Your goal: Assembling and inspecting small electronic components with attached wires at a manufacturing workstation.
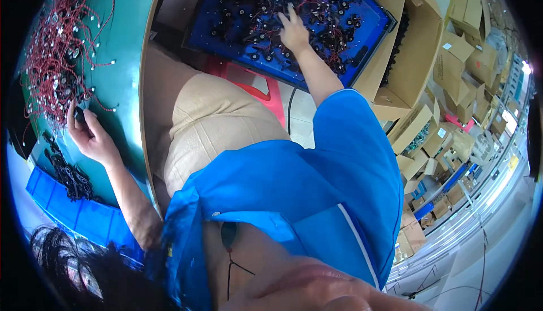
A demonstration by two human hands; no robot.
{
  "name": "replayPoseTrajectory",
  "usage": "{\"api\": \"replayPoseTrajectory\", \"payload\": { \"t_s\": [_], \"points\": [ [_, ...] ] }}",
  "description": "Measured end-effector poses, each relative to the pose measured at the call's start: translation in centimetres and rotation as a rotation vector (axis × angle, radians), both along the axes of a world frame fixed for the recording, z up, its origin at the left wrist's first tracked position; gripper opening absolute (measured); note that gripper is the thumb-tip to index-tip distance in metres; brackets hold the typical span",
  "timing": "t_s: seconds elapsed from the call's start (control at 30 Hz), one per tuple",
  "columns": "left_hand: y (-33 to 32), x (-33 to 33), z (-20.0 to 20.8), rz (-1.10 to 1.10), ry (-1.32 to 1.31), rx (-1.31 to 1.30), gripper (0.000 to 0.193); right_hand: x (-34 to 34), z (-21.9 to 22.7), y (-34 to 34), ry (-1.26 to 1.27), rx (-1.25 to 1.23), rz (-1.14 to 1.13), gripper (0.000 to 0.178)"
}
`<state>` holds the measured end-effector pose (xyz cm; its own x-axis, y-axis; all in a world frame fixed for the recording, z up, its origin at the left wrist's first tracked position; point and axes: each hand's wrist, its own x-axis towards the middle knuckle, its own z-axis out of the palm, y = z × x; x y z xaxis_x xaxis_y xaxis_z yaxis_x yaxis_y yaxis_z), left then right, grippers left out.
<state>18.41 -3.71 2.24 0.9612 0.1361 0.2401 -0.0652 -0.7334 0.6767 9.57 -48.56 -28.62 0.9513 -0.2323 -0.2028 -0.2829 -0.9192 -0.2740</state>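
Note:
On the left, my left hand (95,141) is at the green tabletop (121,45), with a small black part (81,116) pinched between thumb and fingers. Just beyond it lies a tangled heap of red-and-black wires (59,56) with small white connectors and round metallic pieces. My right hand (295,35) reaches over a blue tray (277,73) at the top middle, its fingers stretched out and apart. Small black parts (339,14), some with round silvery faces and red wires, are scattered across the tray. Whether the right fingertips touch any of them is hard to see.
Black cable-like pieces (73,178) lie near the table's lower part, beside a blue bin (85,215). An open cardboard box (418,45) stands right of the tray. A red stool (274,99) shows below the tray. Several cartons (458,56) are piled at the far right.

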Motion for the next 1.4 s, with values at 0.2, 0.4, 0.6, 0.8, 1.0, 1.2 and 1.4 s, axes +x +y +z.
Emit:
{"api": "replayPoseTrajectory", "payload": {
  "t_s": [0.2, 0.4, 0.6, 0.8, 1.0, 1.2, 1.4],
  "points": [
    [0.3, 0.2, 0.0, -0.017, -0.019, -0.017, 0.031, -3.8, 4.4, -8.3, 0.549, -0.221, -0.254, 0.045],
    [-0.5, 0.2, 0.0, -0.015, -0.037, 0.001, 0.031, -5.9, 6.7, -10.5, 0.165, -0.069, -0.198, 0.032],
    [-0.6, -0.2, 0.0, -0.039, -0.057, -0.143, 0.032, -5.9, 13.0, 0.9, 0.291, 0.2, 0.159, 0.031],
    [-0.5, -2.4, 1.2, -0.034, -0.175, -0.146, 0.032, -3.4, 20.5, 10.8, 0.238, 0.288, 0.495, 0.025],
    [1.5, -8.1, 4.1, 0.042, -0.041, -0.622, 0.032, -1.0, 29.2, 19.3, 0.165, 0.17, 0.834, 0.022],
    [2.6, -13.7, 4.4, 0.045, 0.311, -1.182, 0.035, -0.4, 35.8, 25.0, -0.107, 0.744, 0.852, 0.014],
    [2.7, -15.1, 5.4, 0.06, 0.274, -1.377, 0.037, 0.7, 35.8, 30.8, 0.123, 1.302, 0.53, 0.018]
  ]
}}
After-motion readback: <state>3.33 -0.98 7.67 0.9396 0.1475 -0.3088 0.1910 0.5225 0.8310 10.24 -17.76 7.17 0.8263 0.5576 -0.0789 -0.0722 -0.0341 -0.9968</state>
